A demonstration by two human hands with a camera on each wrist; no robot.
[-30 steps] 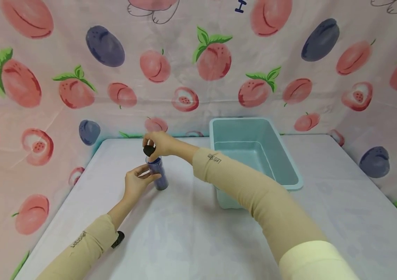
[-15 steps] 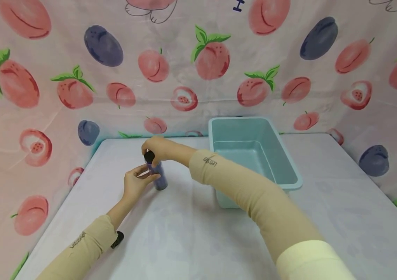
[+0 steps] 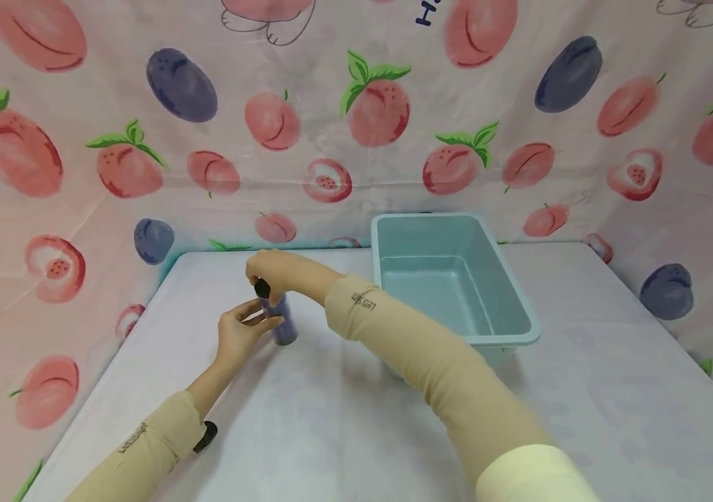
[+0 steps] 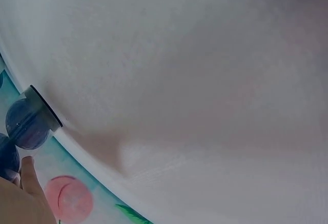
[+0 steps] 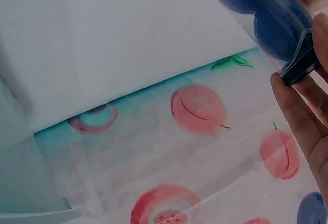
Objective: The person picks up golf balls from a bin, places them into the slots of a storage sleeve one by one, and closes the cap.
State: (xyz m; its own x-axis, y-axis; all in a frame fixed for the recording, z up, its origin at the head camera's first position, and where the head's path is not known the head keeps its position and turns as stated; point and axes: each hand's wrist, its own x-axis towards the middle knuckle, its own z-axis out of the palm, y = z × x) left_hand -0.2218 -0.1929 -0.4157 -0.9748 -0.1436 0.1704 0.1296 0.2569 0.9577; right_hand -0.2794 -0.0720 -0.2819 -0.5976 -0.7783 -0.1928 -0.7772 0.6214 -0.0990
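A clear tube (image 3: 285, 325) filled with dark blue balls stands upright on the white table (image 3: 331, 418). My left hand (image 3: 254, 319) grips the tube's side from the left. My right hand (image 3: 266, 280) reaches over from the right and pinches a black cap (image 3: 261, 286) seated at the tube's top. In the right wrist view, the black cap (image 5: 300, 62) sits at the end of the tube (image 5: 271, 19), with my right fingers (image 5: 302, 116) beside it. The left wrist view shows the tube (image 4: 24, 125) at the far left, above my left thumb (image 4: 28, 175).
A light blue plastic bin (image 3: 501, 341) stands open and empty on the table, right of the tube. Fruit-printed cloth (image 3: 394, 104) hangs behind and along both sides. A small black device (image 3: 206, 436) sits under my left forearm.
My right hand has lowered the black cap from just above the tube down onto its top. My left hand keeps its hold on the tube.
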